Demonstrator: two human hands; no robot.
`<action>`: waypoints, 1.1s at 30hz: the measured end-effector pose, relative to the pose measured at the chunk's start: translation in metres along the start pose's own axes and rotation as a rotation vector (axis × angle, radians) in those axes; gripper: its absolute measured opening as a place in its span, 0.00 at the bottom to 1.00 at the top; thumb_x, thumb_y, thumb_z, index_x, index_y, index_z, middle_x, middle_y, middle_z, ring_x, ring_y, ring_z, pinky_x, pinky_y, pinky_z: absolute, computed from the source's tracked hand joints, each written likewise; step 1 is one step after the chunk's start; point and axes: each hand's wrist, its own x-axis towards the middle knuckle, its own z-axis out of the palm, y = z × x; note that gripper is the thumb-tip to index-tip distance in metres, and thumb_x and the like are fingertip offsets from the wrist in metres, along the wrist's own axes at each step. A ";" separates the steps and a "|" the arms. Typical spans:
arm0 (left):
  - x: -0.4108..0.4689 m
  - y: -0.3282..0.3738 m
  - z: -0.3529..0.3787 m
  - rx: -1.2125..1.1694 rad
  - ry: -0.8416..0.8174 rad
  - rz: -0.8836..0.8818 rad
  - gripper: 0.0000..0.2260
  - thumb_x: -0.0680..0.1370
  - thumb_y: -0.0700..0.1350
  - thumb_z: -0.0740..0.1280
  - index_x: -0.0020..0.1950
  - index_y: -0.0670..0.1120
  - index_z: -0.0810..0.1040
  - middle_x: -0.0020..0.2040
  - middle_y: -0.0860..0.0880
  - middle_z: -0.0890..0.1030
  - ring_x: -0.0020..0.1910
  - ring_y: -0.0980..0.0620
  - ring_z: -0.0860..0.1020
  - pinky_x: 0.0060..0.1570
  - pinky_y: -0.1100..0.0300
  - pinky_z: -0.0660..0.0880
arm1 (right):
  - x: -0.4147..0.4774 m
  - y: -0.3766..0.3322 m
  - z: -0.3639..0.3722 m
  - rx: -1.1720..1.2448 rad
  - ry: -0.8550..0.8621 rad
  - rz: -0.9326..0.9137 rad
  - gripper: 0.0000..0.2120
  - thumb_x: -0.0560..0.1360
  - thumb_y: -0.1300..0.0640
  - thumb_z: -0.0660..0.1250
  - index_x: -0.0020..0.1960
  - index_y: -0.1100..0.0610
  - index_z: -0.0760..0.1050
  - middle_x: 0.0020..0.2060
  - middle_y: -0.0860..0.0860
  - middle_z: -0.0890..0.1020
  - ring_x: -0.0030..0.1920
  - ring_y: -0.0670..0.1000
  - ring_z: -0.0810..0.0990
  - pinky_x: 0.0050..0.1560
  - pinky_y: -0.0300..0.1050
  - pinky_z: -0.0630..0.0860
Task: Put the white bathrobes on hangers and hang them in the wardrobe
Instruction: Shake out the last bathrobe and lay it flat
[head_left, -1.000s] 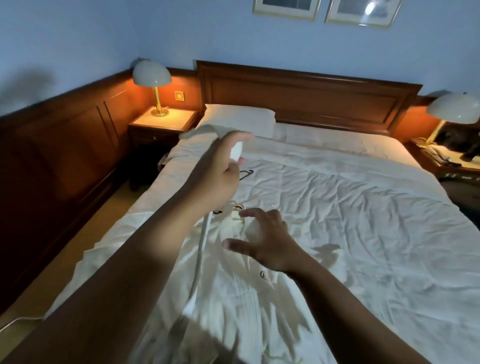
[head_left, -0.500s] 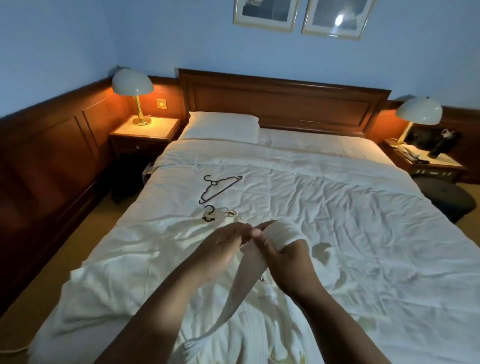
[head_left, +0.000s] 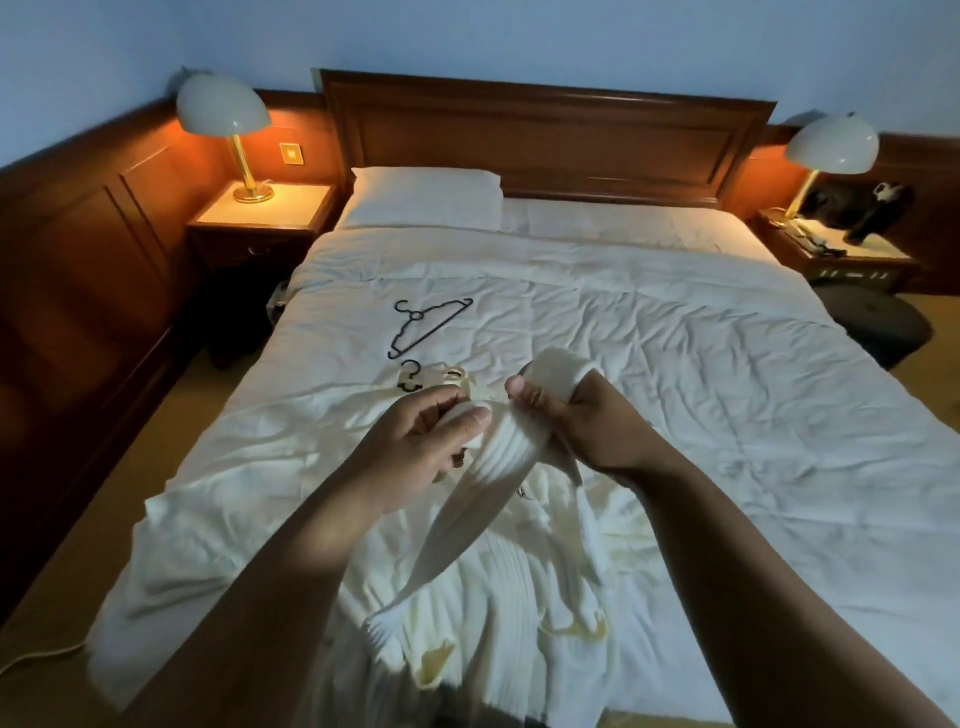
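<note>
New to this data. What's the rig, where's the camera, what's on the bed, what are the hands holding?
There is no robot here. One wide-angle camera sits on a person's head and looks forward and down at their bare hands. On the white-covered bed lies a cream ribbed bathrobe, with a black hanger hook showing near its top end. A spare thin black hanger lies beyond it. The left hand and right hand both grip a long white fabric belt, and its end is looped round the right fingers.

L grip (head_left: 415, 447), R grip (head_left: 592, 421) close together, fingers curled
</note>
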 end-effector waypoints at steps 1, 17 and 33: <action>-0.001 0.000 0.000 0.040 0.005 0.025 0.10 0.76 0.49 0.74 0.47 0.43 0.80 0.32 0.51 0.72 0.30 0.54 0.70 0.38 0.56 0.70 | 0.002 -0.001 -0.003 -0.021 -0.014 0.012 0.14 0.79 0.51 0.67 0.42 0.61 0.77 0.33 0.46 0.80 0.36 0.46 0.79 0.39 0.42 0.75; 0.006 -0.009 -0.030 0.704 0.264 0.653 0.08 0.73 0.31 0.68 0.46 0.42 0.76 0.45 0.50 0.78 0.44 0.51 0.77 0.45 0.59 0.73 | 0.019 -0.010 0.008 -0.270 -0.109 -0.056 0.09 0.81 0.52 0.67 0.44 0.55 0.79 0.37 0.46 0.79 0.40 0.47 0.80 0.44 0.43 0.75; 0.008 -0.010 -0.041 0.579 0.171 0.311 0.11 0.74 0.35 0.59 0.50 0.50 0.66 0.37 0.48 0.70 0.30 0.50 0.69 0.28 0.56 0.67 | 0.014 -0.045 0.016 -0.199 -0.065 -0.072 0.35 0.77 0.46 0.71 0.27 0.72 0.66 0.21 0.66 0.70 0.22 0.64 0.68 0.26 0.52 0.64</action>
